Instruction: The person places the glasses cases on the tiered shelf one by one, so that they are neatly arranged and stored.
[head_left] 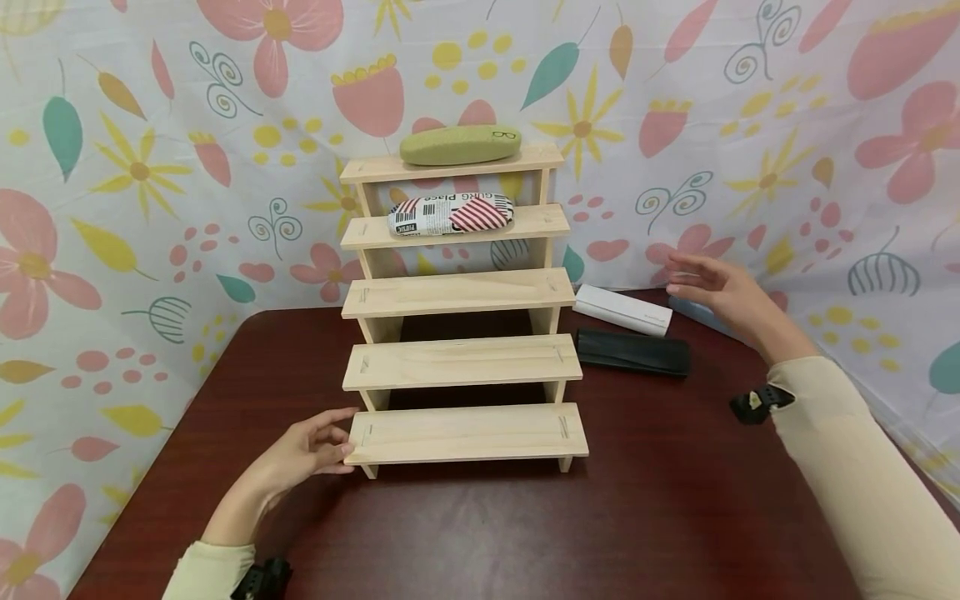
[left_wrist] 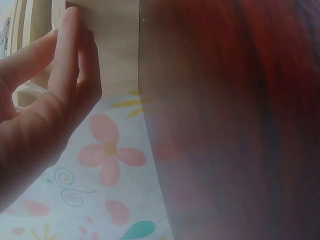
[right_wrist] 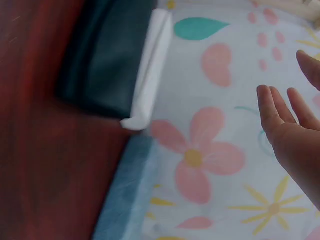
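A five-tier wooden display stand (head_left: pixel 465 362) stands on the table. My left hand (head_left: pixel 300 454) is at the left end of its lowest tier, thumb and fingers pinching the board's edge; the left wrist view shows the fingers (left_wrist: pixel 67 55) against the wood. On the top tier lies a green glasses case (head_left: pixel 459 146). A newspaper-print glasses case (head_left: pixel 442 218) with red stripes lies one tier below. My right hand (head_left: pixel 723 292) hovers with fingers extended and holds nothing. Near it is a blue-grey case (head_left: pixel 705 315), partly hidden by the hand in the head view.
A white case (head_left: pixel 622 310) and a black case (head_left: pixel 633 353) lie beside the stand's right side on the dark red-brown table (head_left: pixel 675 492). Flower-patterned cloth (head_left: pixel 247 167) hangs behind and along the sides of the table.
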